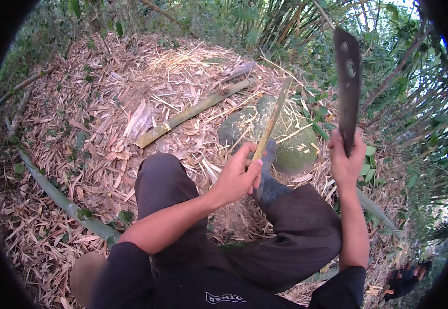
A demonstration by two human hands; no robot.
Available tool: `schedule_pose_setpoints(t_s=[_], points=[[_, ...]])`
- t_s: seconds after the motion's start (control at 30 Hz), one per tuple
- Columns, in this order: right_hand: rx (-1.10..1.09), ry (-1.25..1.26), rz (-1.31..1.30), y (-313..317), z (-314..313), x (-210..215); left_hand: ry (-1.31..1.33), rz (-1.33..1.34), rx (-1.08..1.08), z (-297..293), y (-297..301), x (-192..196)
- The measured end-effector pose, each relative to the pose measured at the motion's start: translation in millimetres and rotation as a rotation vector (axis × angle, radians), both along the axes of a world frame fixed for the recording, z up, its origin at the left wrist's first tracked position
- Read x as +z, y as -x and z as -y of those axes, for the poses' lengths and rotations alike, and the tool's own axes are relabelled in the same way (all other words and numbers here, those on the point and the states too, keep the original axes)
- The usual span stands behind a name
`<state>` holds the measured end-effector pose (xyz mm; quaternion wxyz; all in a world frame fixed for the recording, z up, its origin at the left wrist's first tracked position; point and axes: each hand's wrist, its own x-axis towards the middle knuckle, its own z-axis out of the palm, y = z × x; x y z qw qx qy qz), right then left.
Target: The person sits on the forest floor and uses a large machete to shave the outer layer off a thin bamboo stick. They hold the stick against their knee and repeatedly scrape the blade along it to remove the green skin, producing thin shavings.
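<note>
My left hand (239, 174) is closed round the lower end of a narrow, yellowish-green bamboo strip (274, 119), which slants up and to the right. In my right hand (348, 157) is a machete (347, 85), its wide dark blade raised and pointing away from me, with holes near the far end. The handle is mostly hidden in my fist. Blade and strip are apart. Beyond my left hand lies a mossy rock (298, 149) with pale shavings scattered on it. A dark boot (271, 191) shows beside my left hand, against the near side of the rock.
A cut bamboo pole (195, 113) lies on leaf litter ahead, beside a pale piece of wood (139, 119). A green bamboo stem (62, 198) runs along the left. Dense bamboo (409, 118) grows at the right. Another person (408, 279) is at the lower right edge.
</note>
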<state>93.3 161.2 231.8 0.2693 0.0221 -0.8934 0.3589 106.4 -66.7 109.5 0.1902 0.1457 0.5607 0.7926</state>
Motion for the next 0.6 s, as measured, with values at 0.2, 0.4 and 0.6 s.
schedule_pose_setpoints(t_s=[0.2,0.4,0.6], points=[[0.069,-0.308,0.044,3.3,-3.5,-22.3,-0.086,0.051,0.007,10.3,-3.1,-12.0],[0.249,-0.682,-0.08,9.0,-0.7,-28.3,0.053,0.089,-0.106,8.6,-1.1,-9.2],[0.325,-0.798,-0.135,18.4,-6.9,-31.5,-0.057,0.014,-0.2,8.1,-10.2,-21.1]])
